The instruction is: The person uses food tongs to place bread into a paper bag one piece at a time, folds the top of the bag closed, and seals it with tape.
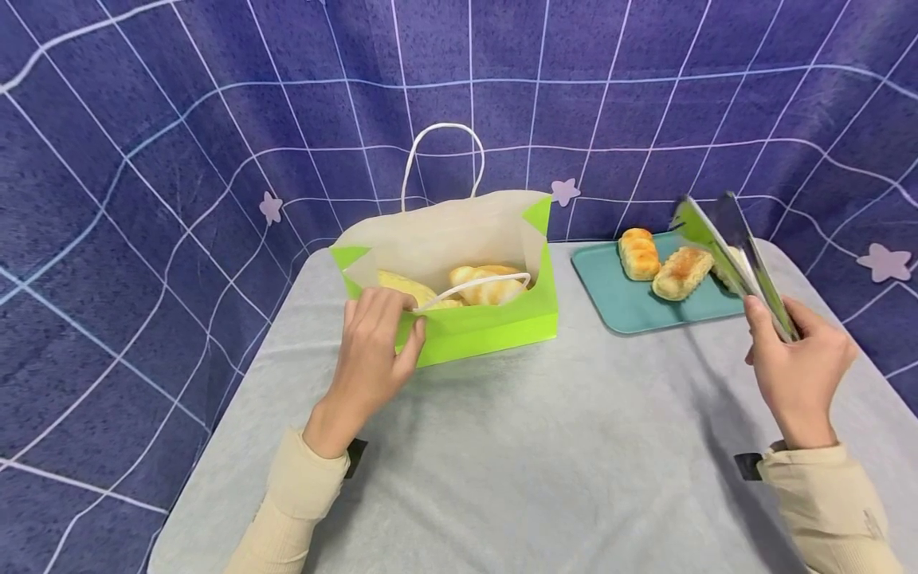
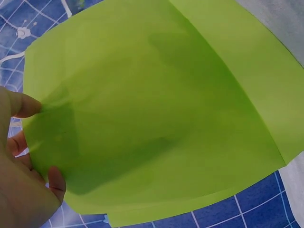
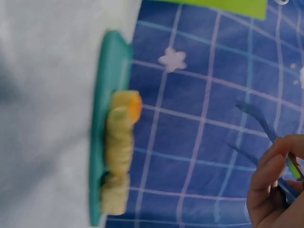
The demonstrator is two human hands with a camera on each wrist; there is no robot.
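A bright green paper bag (image 1: pixel 488 331) with a white inside and white handles stands on the table, its mouth facing up. My left hand (image 1: pixel 369 351) pinches the near rim of the bag, thumb outside and fingers over the edge; the left wrist view shows the green panel (image 2: pixel 156 109) close up. Inside the bag lie two breads, a yellowish one (image 1: pixel 405 285) and a browned one (image 1: pixel 488 281). Over at the right, my right hand (image 1: pixel 803 359) holds a pair of metal tongs (image 1: pixel 763 291) raised, tips apart and nothing between them.
A teal tray (image 1: pixel 631 320) sits at the table's back right with three breads, among them a golden roll (image 1: pixel 638 253) and a paler one (image 1: pixel 683 273); the tongs partly cover the third. Behind the table (image 1: pixel 545 462) hangs a blue gridded curtain (image 1: pixel 588 112).
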